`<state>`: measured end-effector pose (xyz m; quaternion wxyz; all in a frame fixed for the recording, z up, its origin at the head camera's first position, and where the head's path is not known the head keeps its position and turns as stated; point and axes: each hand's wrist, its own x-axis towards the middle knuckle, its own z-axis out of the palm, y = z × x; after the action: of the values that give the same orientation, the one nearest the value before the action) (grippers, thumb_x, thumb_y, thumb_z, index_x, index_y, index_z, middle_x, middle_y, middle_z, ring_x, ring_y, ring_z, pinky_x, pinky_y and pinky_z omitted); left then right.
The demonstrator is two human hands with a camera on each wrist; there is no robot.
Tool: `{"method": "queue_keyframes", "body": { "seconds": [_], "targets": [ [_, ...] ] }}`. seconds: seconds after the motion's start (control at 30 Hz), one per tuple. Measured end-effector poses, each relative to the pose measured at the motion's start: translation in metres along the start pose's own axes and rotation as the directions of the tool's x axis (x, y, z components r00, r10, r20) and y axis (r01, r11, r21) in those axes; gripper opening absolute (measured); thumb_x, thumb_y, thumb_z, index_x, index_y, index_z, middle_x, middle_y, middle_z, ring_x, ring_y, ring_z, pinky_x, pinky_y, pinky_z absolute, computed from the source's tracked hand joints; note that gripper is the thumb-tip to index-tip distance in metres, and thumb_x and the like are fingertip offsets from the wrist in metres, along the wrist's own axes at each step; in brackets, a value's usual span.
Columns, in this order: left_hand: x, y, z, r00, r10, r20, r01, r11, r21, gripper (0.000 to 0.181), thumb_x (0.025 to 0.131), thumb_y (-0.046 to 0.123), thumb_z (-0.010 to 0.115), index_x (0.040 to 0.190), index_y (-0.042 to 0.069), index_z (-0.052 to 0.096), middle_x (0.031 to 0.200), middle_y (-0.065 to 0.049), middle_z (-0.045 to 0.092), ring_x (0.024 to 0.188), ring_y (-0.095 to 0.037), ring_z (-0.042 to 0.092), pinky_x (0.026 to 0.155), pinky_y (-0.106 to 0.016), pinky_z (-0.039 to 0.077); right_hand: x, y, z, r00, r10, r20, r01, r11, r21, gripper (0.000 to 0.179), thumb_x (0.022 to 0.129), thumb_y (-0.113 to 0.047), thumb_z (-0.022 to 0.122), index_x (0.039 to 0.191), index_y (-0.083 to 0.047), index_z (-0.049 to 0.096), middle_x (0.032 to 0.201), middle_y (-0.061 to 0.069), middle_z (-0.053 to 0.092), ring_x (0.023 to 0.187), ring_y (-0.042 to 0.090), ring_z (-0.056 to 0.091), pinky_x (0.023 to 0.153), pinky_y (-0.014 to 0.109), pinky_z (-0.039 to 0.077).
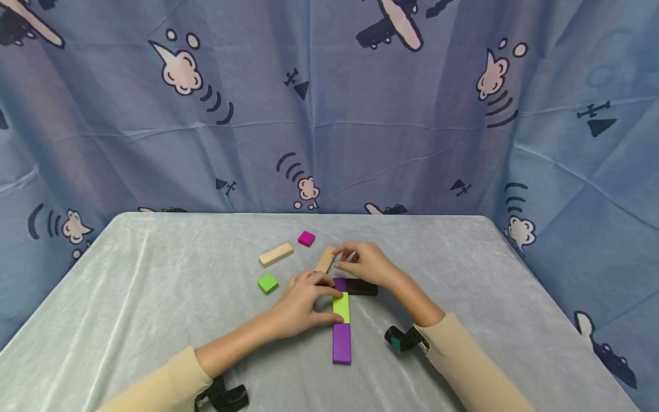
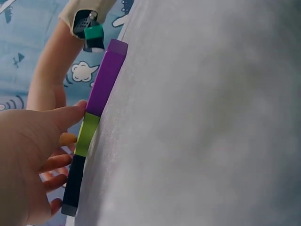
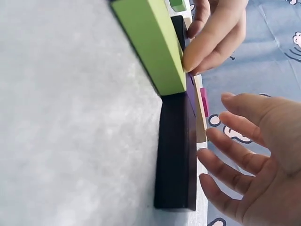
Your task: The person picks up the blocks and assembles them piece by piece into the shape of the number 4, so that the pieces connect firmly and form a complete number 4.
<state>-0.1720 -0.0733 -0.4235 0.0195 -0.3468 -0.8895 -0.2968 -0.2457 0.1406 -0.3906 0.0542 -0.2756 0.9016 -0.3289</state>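
Note:
My left hand [image 1: 304, 300] reaches over a row of flat blocks, its thumb and index fingertip touching a lime-green block [image 1: 344, 309]. A long purple block [image 1: 342, 344] lies end to end with it on the near side. Beyond it sits a purple block [image 1: 340, 284], partly hidden by my fingers, with a dark brown block [image 1: 362, 287] to its right. Another dark block [image 2: 74, 183] appears beside my left fingers in the left wrist view. Fingers spread apart, my right hand [image 1: 368, 263] hovers beside a slanted wooden block [image 1: 325, 260], fingertips near its right edge.
Left of the hands lie a loose wooden block [image 1: 276, 254], a green square block [image 1: 268, 284] and a magenta square block [image 1: 306, 238]. A pale cloth covers the table [image 1: 170, 286], and a blue patterned curtain [image 1: 257, 114] hangs behind it.

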Motion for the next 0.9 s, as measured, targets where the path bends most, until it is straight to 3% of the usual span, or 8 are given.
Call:
{"method": "queue_keyframes", "body": {
  "seconds": [0.37,0.57,0.73,0.9],
  "targets": [
    [-0.003,-0.001,0.003,1.0,0.001,-0.012,-0.001,1.0,0.003,0.041,0.088,0.039,0.086,0.124,0.019,0.08,0.133,-0.003,0.066,0.123,-0.025,0.054,0.101,-0.053,0.042,0.023,-0.001,0.006,0.998,0.034,0.055,-0.034,0.999,0.0,0.027,0.104,-0.022,0.067,0.123,-0.004,0.074,0.125,0.017,0.073,0.111,0.035,0.07,0.089,0.046,0.058],
    [-0.003,0.0,0.002,1.0,0.015,-0.016,-0.015,1.0,0.0,0.04,0.089,0.037,0.086,0.124,0.018,0.079,0.133,-0.004,0.066,0.123,-0.024,0.054,0.101,-0.053,0.042,0.03,-0.001,0.009,0.99,0.12,0.073,-0.12,0.993,-0.004,0.025,0.104,-0.024,0.067,0.121,-0.007,0.075,0.129,0.017,0.071,0.116,0.036,0.067,0.093,0.049,0.057],
    [-0.002,0.001,0.001,1.0,0.011,-0.008,-0.011,1.0,-0.003,0.041,0.09,0.037,0.085,0.125,0.018,0.079,0.135,-0.005,0.066,0.124,-0.024,0.054,0.102,-0.054,0.042,0.035,-0.002,0.01,0.987,0.145,0.07,-0.144,0.989,-0.026,0.024,0.103,-0.025,0.07,0.12,-0.008,0.074,0.123,0.017,0.073,0.109,0.033,0.068,0.088,0.044,0.057],
    [-0.004,0.0,0.001,1.0,0.011,-0.01,-0.011,1.0,-0.008,0.041,0.09,0.036,0.085,0.126,0.017,0.079,0.135,-0.005,0.066,0.126,-0.026,0.053,0.103,-0.056,0.042,0.04,-0.003,0.013,0.987,0.147,0.065,-0.145,0.989,-0.024,0.023,0.099,-0.025,0.074,0.115,-0.009,0.073,0.101,0.012,0.073,0.084,0.021,0.063,0.07,0.029,0.048]
  ]
}}
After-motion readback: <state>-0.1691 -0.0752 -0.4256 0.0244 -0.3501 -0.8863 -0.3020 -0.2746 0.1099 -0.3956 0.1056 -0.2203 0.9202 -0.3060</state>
